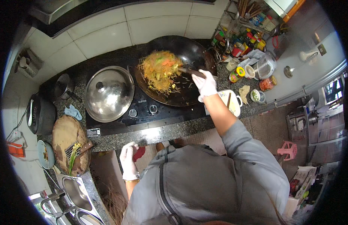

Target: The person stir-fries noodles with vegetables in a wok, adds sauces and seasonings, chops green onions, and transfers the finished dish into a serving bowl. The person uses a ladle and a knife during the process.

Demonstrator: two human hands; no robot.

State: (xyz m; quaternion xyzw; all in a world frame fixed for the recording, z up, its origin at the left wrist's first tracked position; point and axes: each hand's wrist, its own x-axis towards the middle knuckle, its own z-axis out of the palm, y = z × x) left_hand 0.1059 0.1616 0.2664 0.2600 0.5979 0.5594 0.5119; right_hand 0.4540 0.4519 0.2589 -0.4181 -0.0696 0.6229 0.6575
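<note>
My right hand (205,84), in a white glove, is closed around the dark handle of a spatula (194,72). The tool's working end meets the noodles (159,70), which lie heaped with orange and green pieces on the left side of a large dark wok (188,97). My left hand (130,160), also gloved, hangs in front of the counter edge with its fingers curled; it appears to hold nothing. Left of the wok, a domed metal lid (109,94) rests on the black cooktop (174,114).
Jars (237,74) and a white dish (230,102) stand right of the wok. Far left are a round wooden board (63,129) bearing a cleaver (85,146) and green stalks (74,159), a blue bowl (46,154), a blue cloth (73,112) and a metal sink (78,194).
</note>
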